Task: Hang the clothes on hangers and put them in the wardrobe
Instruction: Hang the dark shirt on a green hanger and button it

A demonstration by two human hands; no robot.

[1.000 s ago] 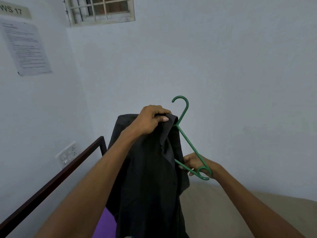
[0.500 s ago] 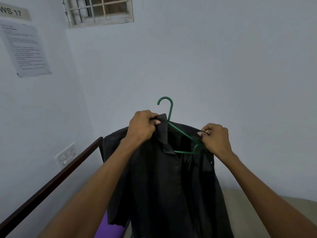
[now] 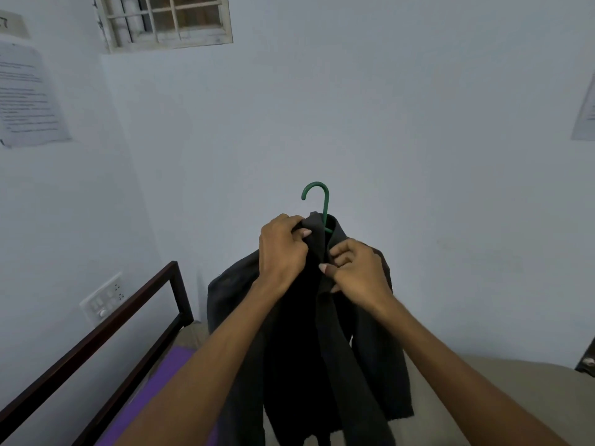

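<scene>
Both hands at the collar of a dark shirt on a green hanger.

We see the left hand [image 3: 282, 249] curled round the collar's left side, thumb pinching the fabric; the right hand [image 3: 355, 268] pinches the front placket just below the collar. The dark shirt [image 3: 309, 342] hangs in mid-air in front of the pale wall [image 3: 386, 123], its shoulders draped over the green hanger [image 3: 323, 204], whose hook stands upright above the collar. Lower left: a dark bed rail [image 3: 128, 310], a purple sheet [image 3: 164, 378], a switch plate [image 3: 103, 299]. Upper left: a barred window [image 3: 167, 20] and a printed notice [image 3: 25, 98].

barred window [image 3: 167, 22] up high, printed notice [image 3: 27, 98] on left wall, switch panel [image 3: 103, 299], dark bed rail [image 3: 96, 333]
</scene>
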